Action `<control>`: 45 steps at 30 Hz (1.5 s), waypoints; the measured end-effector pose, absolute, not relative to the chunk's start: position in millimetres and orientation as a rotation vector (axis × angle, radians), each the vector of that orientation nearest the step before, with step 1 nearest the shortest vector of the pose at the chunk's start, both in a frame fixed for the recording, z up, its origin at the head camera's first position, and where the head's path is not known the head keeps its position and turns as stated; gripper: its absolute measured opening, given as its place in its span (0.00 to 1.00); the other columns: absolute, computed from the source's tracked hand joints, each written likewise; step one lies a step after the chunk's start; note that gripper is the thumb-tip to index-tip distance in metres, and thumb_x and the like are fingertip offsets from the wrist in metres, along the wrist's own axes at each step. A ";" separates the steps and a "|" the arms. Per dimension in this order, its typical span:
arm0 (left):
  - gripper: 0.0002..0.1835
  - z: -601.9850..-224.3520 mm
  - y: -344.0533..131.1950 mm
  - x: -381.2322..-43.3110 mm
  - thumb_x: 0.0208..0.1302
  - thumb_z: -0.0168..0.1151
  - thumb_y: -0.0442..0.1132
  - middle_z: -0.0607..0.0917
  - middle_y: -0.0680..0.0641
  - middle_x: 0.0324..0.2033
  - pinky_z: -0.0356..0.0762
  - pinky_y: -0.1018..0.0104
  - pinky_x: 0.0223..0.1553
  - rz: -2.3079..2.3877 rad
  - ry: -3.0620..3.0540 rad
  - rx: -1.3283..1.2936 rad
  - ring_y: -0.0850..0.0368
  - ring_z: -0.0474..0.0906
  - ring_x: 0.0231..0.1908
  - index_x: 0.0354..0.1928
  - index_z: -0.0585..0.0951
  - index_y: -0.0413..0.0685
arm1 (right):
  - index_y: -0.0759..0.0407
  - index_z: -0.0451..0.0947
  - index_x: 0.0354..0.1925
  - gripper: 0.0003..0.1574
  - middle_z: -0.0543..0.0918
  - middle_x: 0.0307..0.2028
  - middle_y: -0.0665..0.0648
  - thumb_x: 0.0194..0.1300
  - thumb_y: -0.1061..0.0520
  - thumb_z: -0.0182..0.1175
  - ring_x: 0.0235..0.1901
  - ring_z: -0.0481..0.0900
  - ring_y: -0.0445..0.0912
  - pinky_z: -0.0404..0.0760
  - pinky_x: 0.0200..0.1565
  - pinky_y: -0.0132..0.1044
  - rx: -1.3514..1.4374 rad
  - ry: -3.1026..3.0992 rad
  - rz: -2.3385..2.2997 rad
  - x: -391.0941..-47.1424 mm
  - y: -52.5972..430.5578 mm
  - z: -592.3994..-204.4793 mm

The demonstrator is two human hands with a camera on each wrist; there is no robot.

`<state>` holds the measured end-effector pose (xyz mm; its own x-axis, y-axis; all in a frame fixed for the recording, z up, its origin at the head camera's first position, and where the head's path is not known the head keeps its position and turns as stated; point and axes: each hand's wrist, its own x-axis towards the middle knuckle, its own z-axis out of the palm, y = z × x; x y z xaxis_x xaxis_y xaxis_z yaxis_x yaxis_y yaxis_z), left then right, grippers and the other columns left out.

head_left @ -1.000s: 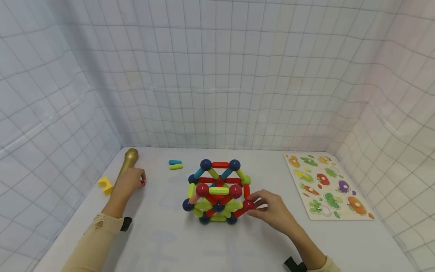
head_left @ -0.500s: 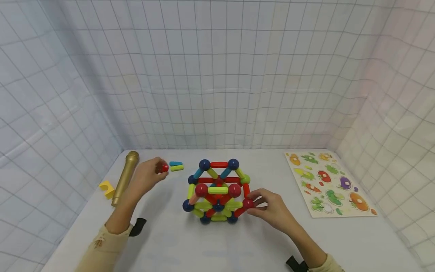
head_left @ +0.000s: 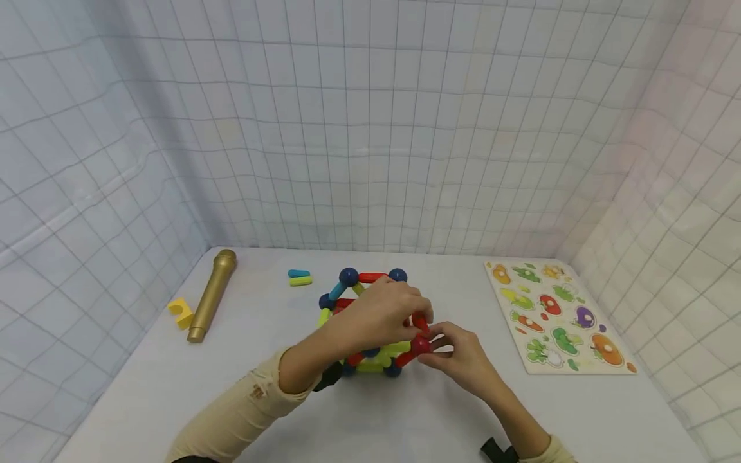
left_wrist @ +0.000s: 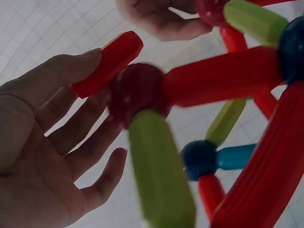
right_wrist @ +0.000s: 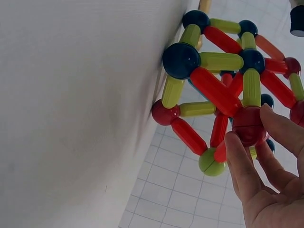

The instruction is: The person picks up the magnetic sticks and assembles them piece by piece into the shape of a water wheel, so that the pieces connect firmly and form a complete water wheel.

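Observation:
A magnetic stick-and-ball frame of red, lime and blue rods (right_wrist: pixel 216 90) with blue, red and green balls (head_left: pixel 348 277) stands mid-table. My left hand (head_left: pixel 379 315) reaches across it from the left, hiding much of its middle. Between thumb and fingers it pinches a red magnetic rod (left_wrist: pixel 111 64), whose side overlaps a dark red ball (left_wrist: pixel 138 90) of the frame in the left wrist view. The other fingers are loosely spread. On the frame's right side, my right hand (head_left: pixel 466 360) pinches a lower red ball (right_wrist: pixel 249 126) with thumb and fingertips; rods join that ball.
Behind the frame to the left lie a blue rod (head_left: pixel 298 273) and a lime rod (head_left: pixel 300 281). A gold microphone-shaped piece (head_left: pixel 212 296) and a yellow block (head_left: pixel 181 313) lie at the far left. A vegetable puzzle board (head_left: pixel 558 318) lies at the right. Gridded cloth walls surround the table.
My left hand picked up the red rod beside the gold piece and carried it rightward over the frame. My right hand stays on its red ball.

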<state>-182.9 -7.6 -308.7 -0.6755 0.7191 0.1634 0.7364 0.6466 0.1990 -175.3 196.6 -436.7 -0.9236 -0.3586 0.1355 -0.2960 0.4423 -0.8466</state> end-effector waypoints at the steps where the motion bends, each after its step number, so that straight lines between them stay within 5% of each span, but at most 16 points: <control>1: 0.07 -314.0 -2.6 -184.4 0.58 0.69 0.42 0.87 0.59 0.33 0.71 0.65 0.45 -0.313 -2.809 -1.236 0.64 0.79 0.37 0.39 0.86 0.59 | 0.57 0.77 0.48 0.23 0.83 0.45 0.56 0.55 0.56 0.72 0.42 0.85 0.48 0.85 0.40 0.32 -0.589 2.615 -1.511 -175.0 195.9 -437.8; 10: 0.08 -347.3 4.9 -190.1 0.54 0.73 0.43 0.87 0.61 0.32 0.71 0.60 0.48 -0.159 -2.879 -1.169 0.63 0.80 0.39 0.37 0.86 0.62 | 0.56 0.77 0.48 0.22 0.83 0.45 0.55 0.55 0.59 0.72 0.42 0.84 0.48 0.85 0.40 0.31 -0.595 2.626 -1.498 -173.5 192.9 -440.0; 15: 0.15 -346.6 -1.3 -191.0 0.55 0.73 0.43 0.88 0.59 0.41 0.74 0.58 0.52 -0.109 -2.915 -1.218 0.60 0.81 0.46 0.46 0.85 0.64 | 0.56 0.77 0.47 0.21 0.83 0.45 0.56 0.55 0.59 0.71 0.42 0.84 0.48 0.85 0.40 0.32 -0.622 2.625 -1.489 -173.7 193.0 -437.3; 23: 0.15 -343.1 -5.0 -191.3 0.57 0.71 0.35 0.86 0.53 0.43 0.81 0.73 0.46 -0.201 -2.921 -1.278 0.60 0.82 0.44 0.46 0.87 0.57 | 0.55 0.78 0.48 0.22 0.83 0.45 0.55 0.55 0.59 0.71 0.42 0.84 0.48 0.85 0.39 0.32 -0.615 2.649 -1.476 -173.8 194.6 -434.5; 45: 0.11 -344.9 -12.6 -199.0 0.65 0.64 0.37 0.85 0.49 0.43 0.80 0.75 0.45 -0.356 -2.856 -1.434 0.59 0.80 0.43 0.48 0.87 0.49 | 0.55 0.77 0.50 0.23 0.83 0.46 0.54 0.56 0.58 0.71 0.42 0.85 0.47 0.85 0.40 0.31 -0.623 2.672 -1.475 -174.5 195.5 -435.5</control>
